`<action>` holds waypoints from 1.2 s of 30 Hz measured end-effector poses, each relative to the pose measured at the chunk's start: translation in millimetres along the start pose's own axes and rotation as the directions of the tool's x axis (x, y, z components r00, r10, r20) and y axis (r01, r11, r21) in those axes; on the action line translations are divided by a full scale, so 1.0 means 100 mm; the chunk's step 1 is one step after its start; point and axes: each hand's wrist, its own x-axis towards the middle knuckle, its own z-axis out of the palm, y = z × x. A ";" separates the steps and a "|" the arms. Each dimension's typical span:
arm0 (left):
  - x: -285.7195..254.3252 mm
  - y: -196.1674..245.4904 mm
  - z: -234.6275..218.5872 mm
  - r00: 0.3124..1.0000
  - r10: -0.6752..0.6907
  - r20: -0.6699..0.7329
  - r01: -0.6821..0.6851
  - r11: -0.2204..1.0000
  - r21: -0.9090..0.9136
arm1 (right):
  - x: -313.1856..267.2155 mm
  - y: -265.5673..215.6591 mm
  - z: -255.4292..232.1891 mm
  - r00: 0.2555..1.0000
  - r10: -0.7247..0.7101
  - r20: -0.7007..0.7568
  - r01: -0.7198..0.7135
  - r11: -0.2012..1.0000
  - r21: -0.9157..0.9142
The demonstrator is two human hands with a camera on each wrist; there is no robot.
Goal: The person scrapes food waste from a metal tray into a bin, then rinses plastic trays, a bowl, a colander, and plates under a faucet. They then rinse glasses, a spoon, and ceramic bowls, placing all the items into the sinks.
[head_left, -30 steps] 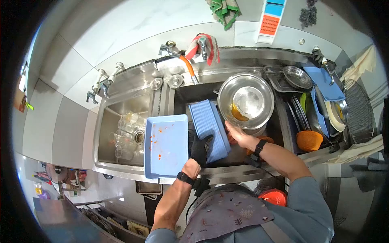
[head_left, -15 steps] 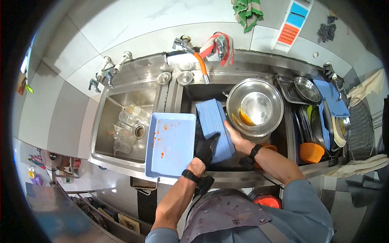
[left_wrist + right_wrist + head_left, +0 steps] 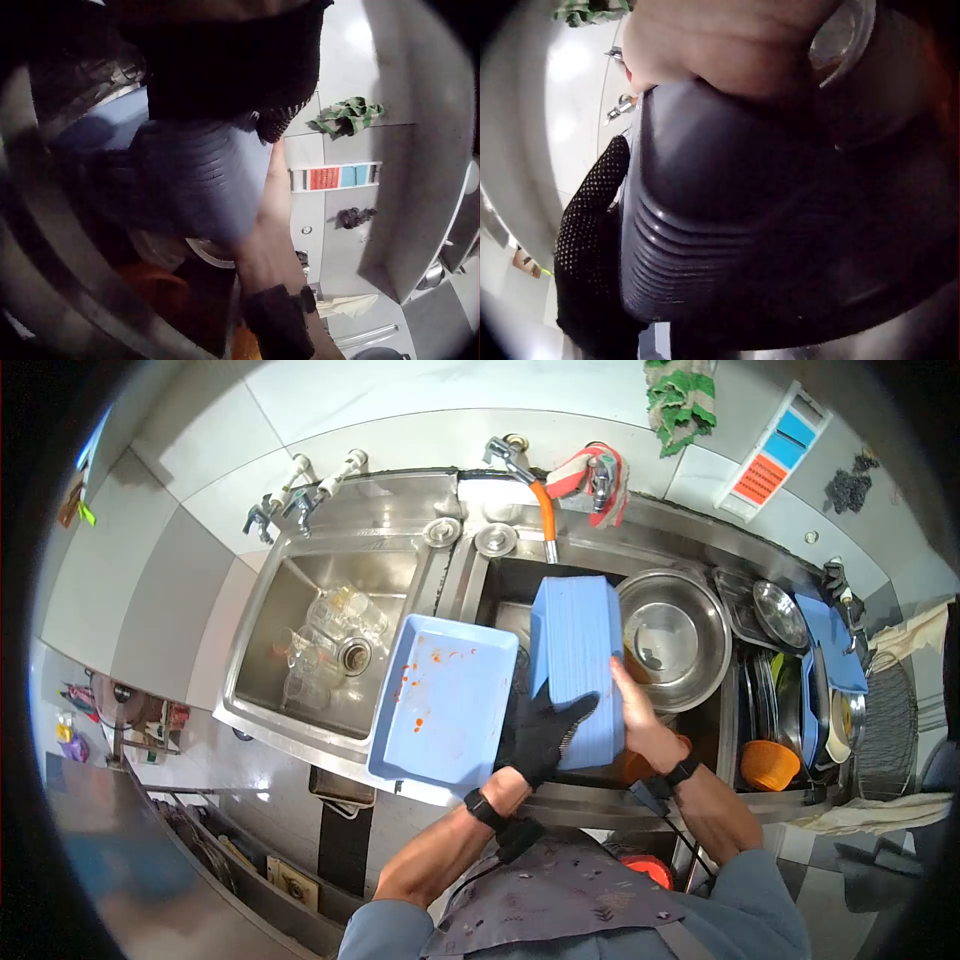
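A stack of blue plastic trays (image 3: pixel 580 650), nested with their rims in ridges, stands on edge over the middle sink between both hands. My left hand (image 3: pixel 551 735), in a black mesh glove, grips its left side, with the thumb stretched across the rims. On the other side my bare right hand (image 3: pixel 644 712) holds the stack by its outer tray, thumb pointing away from me and the other fingers hidden. In the right wrist view the rounded tray corners show close up beside the gloved hand (image 3: pixel 592 247). A single blue tray (image 3: pixel 445 705) with orange food spots lies left of the stack.
A steel bowl (image 3: pixel 675 640) sits right of the stack. Several clear glasses (image 3: pixel 335 630) lie in the left sink (image 3: pixel 245 660). Dishes and an orange basket (image 3: pixel 769 765) crowd the right side. An orange-hosed tap (image 3: pixel 545 510) reaches over the middle sink from the wall.
The tray stack has come up closer to the head camera and turned more upright in view. My right hand has moved from beside the bowl onto the stack's right side. The head view has shifted.
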 end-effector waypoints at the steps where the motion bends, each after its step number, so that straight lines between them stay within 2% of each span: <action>1: -0.01 0.03 0.02 0.998 0.065 -0.018 -0.065 0.998 0.021 | -0.14 -0.13 0.13 0.999 -0.029 -0.024 0.029 0.999 -0.020; 3: -0.10 0.18 0.05 0.998 0.070 -0.005 -0.069 0.996 0.060 | -0.17 -0.14 0.07 0.991 -0.125 0.042 0.126 0.992 -0.029; 5: -0.13 0.28 0.10 0.996 0.053 0.069 -0.047 0.996 -0.081 | -0.27 -0.17 0.07 0.993 -0.117 0.027 0.119 0.990 -0.070; 6: -0.11 0.25 0.11 0.990 0.127 0.062 -0.125 0.991 -0.040 | -0.25 -0.13 0.04 0.989 -0.145 0.026 0.147 0.986 -0.081; 7: -0.12 0.25 0.11 0.989 0.133 0.061 -0.130 0.991 -0.044 | -0.27 -0.11 0.04 0.985 -0.173 0.026 0.174 0.981 -0.090; 9: -0.16 0.25 0.09 0.988 0.141 0.059 -0.146 0.984 0.101 | -0.35 -0.10 0.05 0.982 -0.178 0.065 0.183 0.979 -0.086; 10: -0.20 0.29 0.09 0.988 0.142 0.056 -0.147 0.984 0.100 | -0.39 -0.09 0.05 0.979 -0.182 0.096 0.189 0.979 -0.073; 15: -0.40 0.56 0.18 0.977 0.201 0.074 -0.213 0.950 0.228 | -0.58 -0.11 0.01 0.974 -0.222 0.041 0.224 0.972 -0.064; 19: -0.52 0.72 0.18 0.964 0.248 0.096 -0.260 0.952 0.160 | -0.77 -0.19 0.14 0.964 -0.259 0.058 0.261 0.964 -0.044; 23: -0.61 0.75 0.21 0.918 0.388 0.077 -0.395 0.909 0.135 | -0.93 -0.22 0.28 0.944 -0.330 0.020 0.331 0.943 -0.026; 24: -0.60 0.75 0.22 0.884 0.461 0.075 -0.461 0.836 0.299 | -0.99 -0.25 0.35 0.932 -0.362 0.026 0.363 0.931 -0.044; 25: -0.64 0.84 0.21 0.883 0.464 0.072 -0.463 0.834 0.301 | -1.06 -0.29 0.43 0.919 -0.392 0.031 0.393 0.917 -0.062; 27: -0.78 1.12 0.21 0.853 0.508 0.122 -0.495 0.710 0.501 | -1.16 -0.31 0.57 0.915 -0.403 0.030 0.404 0.912 -0.074; 29: -0.86 1.28 0.17 0.843 0.516 0.153 -0.511 0.678 0.528 | -1.12 -0.26 0.57 0.888 -0.460 0.025 0.459 0.888 0.024; 31: -0.94 1.43 0.09 0.820 0.509 0.262 -0.538 0.529 0.656 | -1.08 -0.13 0.61 0.867 -0.495 0.059 0.495 0.869 0.018; 33: -0.96 1.48 -0.03 0.827 0.488 0.280 -0.520 0.473 0.711 | -1.15 -0.07 1.04 0.899 -0.429 0.085 0.410 0.894 0.180; 34: -1.00 1.49 -0.09 0.839 0.454 0.302 -0.501 0.424 0.754 | -1.31 -0.05 1.31 0.849 -0.522 0.083 0.528 0.846 -0.074; 35: -1.02 1.46 -0.16 0.840 0.451 0.301 -0.497 0.419 0.760 | -1.19 0.06 1.27 0.849 -0.521 0.086 0.527 0.847 -0.066; 36: -1.01 1.42 -0.24 0.862 0.423 0.280 -0.455 0.404 0.793 | -0.96 0.22 1.18 0.896 -0.431 0.109 0.424 0.902 0.087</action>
